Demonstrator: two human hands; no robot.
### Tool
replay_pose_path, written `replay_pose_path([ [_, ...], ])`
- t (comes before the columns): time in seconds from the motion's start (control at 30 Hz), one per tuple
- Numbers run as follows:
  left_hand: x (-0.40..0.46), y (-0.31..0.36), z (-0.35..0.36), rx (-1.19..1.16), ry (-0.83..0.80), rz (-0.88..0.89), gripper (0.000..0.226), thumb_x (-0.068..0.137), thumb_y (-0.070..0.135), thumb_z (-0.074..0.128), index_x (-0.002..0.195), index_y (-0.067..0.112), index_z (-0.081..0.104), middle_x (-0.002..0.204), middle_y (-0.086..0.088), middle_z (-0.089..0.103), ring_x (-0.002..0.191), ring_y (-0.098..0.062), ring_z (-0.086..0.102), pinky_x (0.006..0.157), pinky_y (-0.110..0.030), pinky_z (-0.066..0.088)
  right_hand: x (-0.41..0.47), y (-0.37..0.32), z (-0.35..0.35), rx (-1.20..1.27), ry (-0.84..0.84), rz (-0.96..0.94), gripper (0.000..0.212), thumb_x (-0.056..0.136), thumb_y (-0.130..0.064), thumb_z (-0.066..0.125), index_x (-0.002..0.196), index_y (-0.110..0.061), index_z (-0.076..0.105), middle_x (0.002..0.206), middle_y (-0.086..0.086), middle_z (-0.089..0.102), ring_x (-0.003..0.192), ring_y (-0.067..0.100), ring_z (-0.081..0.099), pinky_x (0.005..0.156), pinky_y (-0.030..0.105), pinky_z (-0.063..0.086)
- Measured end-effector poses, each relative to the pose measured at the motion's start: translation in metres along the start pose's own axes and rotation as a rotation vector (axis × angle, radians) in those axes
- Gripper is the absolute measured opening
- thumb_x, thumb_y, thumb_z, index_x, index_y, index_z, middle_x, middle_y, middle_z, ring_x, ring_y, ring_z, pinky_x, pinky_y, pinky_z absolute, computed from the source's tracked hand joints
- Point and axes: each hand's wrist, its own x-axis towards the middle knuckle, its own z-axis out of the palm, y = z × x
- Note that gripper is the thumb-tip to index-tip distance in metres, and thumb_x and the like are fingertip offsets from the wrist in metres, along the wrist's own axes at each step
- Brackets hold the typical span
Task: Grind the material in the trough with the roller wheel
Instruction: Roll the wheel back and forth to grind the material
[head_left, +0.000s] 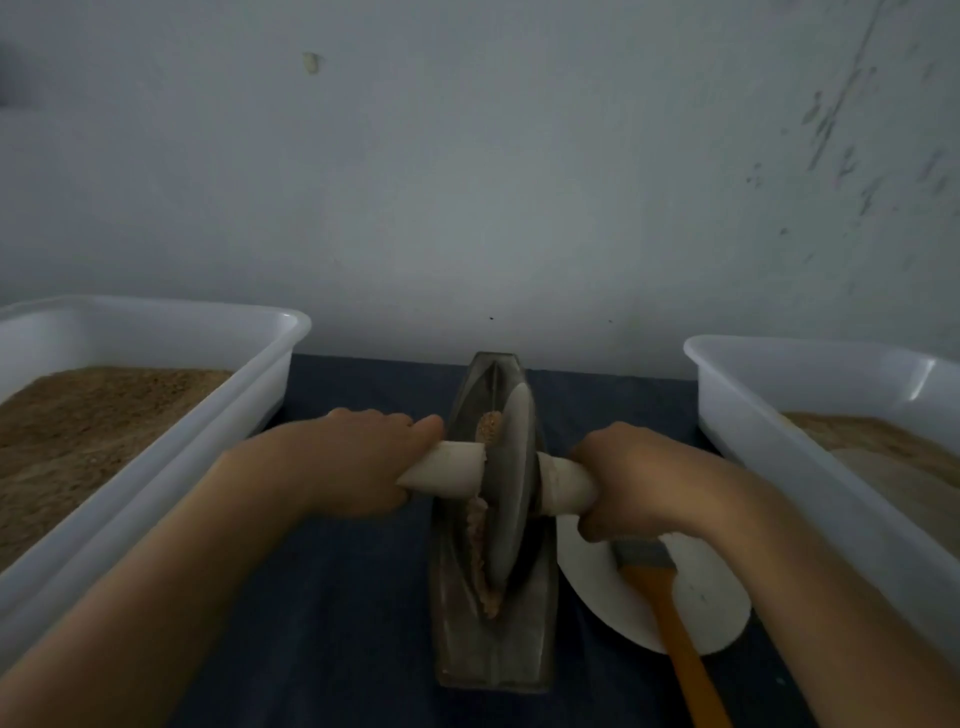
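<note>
Metal trough (493, 644) sits centre on a dark blue cloth (322, 623), long axis running near to far, pinkish-tan ground material (480, 530) in its groove. Roller wheel (511, 483) stands on edge in the trough. Left hand (358, 462) grips the left white handle (447, 467), right hand (628, 483) grips the right one. White plate (613, 608) with an orange-handled brush (675, 634) just right. White tubs of brown powder at left (156, 415) and right (810, 441). Scuffed pale wall (467, 182) behind.

Tubs (156, 332) (810, 364) flanking trough (493, 644); plate (613, 597) alongside.
</note>
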Motion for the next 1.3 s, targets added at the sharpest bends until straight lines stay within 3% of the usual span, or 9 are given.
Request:
replay_pose_path([
  [0.17, -0.006, 0.003, -0.008, -0.058, -0.071, 0.026, 0.034, 0.092, 0.032, 0.052, 0.119, 0.025, 0.032, 0.113, 0.003, 0.049, 0.097, -0.013, 0.05, 0.088, -0.031, 0.042, -0.007, 0.0, -0.002, 0.017, -0.053, -0.006, 0.013, 0.074, -0.023, 0.069, 0.083, -0.015, 0.064, 0.066, -0.008, 0.053, 0.055, 0.003, 0.048, 0.048, 0.016, 0.038],
  [0.27, 0.001, 0.001, -0.003, -0.066, -0.014, 0.005, 0.035, 0.091, 0.032, 0.053, 0.12, 0.025, 0.033, 0.116, 0.003, 0.048, 0.102, -0.015, 0.05, 0.088, -0.032, 0.04, 0.003, 0.001, 0.001, 0.01, -0.007, 0.005, 0.014, 0.075, -0.023, 0.067, 0.069, -0.021, 0.054, 0.064, -0.006, 0.052, 0.054, 0.004, 0.048, 0.043, 0.015, 0.032],
  [0.33, 0.009, -0.003, 0.003, -0.017, 0.072, -0.026, 0.037, 0.091, 0.033, 0.051, 0.122, 0.025, 0.032, 0.119, 0.002, 0.046, 0.107, -0.017, 0.048, 0.089, -0.034, 0.036, 0.015, 0.004, 0.004, -0.003, 0.039, 0.023, 0.01, 0.078, -0.026, 0.067, 0.082, -0.021, 0.059, 0.077, -0.005, 0.058, 0.066, 0.008, 0.055, 0.049, 0.018, 0.036],
  [0.4, 0.02, -0.006, 0.012, 0.043, 0.204, -0.068, 0.037, 0.092, 0.034, 0.049, 0.122, 0.025, 0.032, 0.12, 0.002, 0.045, 0.11, -0.019, 0.046, 0.09, -0.036, 0.034, 0.028, 0.008, 0.01, -0.008, 0.132, 0.059, 0.019, 0.08, -0.029, 0.066, 0.097, -0.021, 0.061, 0.087, -0.003, 0.061, 0.079, 0.013, 0.059, 0.056, 0.021, 0.038],
  [0.53, 0.037, -0.01, 0.033, 0.096, 0.511, -0.146, 0.037, 0.09, 0.032, 0.049, 0.123, 0.026, 0.034, 0.119, 0.003, 0.044, 0.107, -0.019, 0.045, 0.089, -0.034, 0.032, 0.044, 0.012, 0.025, -0.024, 0.468, 0.11, 0.016, 0.086, -0.026, 0.06, 0.1, -0.022, 0.054, 0.096, -0.003, 0.062, 0.088, 0.017, 0.059, 0.06, 0.023, 0.031],
  [0.67, 0.042, -0.012, 0.041, 0.061, 0.583, -0.165, 0.04, 0.09, 0.032, 0.051, 0.126, 0.027, 0.035, 0.119, 0.003, 0.044, 0.106, -0.018, 0.044, 0.089, -0.032, 0.031, 0.05, 0.009, 0.031, -0.103, 0.653, 0.078, 0.011, 0.087, -0.023, 0.057, 0.096, -0.022, 0.05, 0.099, -0.003, 0.06, 0.09, 0.017, 0.055, 0.069, 0.027, 0.027],
  [0.8, 0.035, -0.011, 0.035, 0.054, 0.509, -0.14, 0.037, 0.091, 0.035, 0.05, 0.123, 0.026, 0.033, 0.119, 0.003, 0.045, 0.106, -0.017, 0.046, 0.09, -0.033, 0.033, 0.043, 0.01, 0.025, -0.069, 0.494, 0.086, 0.016, 0.086, -0.025, 0.06, 0.1, -0.021, 0.053, 0.099, -0.002, 0.061, 0.087, 0.015, 0.056, 0.065, 0.024, 0.031],
  [1.07, 0.0, -0.001, 0.0, -0.002, 0.022, 0.004, 0.036, 0.091, 0.035, 0.051, 0.119, 0.026, 0.03, 0.113, 0.005, 0.047, 0.096, -0.013, 0.048, 0.083, -0.028, 0.037, 0.002, 0.003, 0.0, 0.03, -0.011, -0.02, 0.013, 0.074, -0.025, 0.07, 0.081, -0.019, 0.06, 0.069, -0.007, 0.055, 0.059, 0.004, 0.051, 0.048, 0.016, 0.037],
  [1.3, 0.0, -0.002, -0.003, -0.119, -0.064, -0.012, 0.032, 0.092, 0.029, 0.053, 0.117, 0.023, 0.033, 0.111, 0.001, 0.049, 0.094, -0.014, 0.049, 0.086, -0.031, 0.042, 0.011, 0.005, 0.004, -0.035, 0.058, -0.023, 0.023, 0.072, -0.027, 0.069, 0.065, -0.025, 0.048, 0.065, -0.009, 0.051, 0.056, 0.003, 0.048, 0.045, 0.018, 0.034],
])
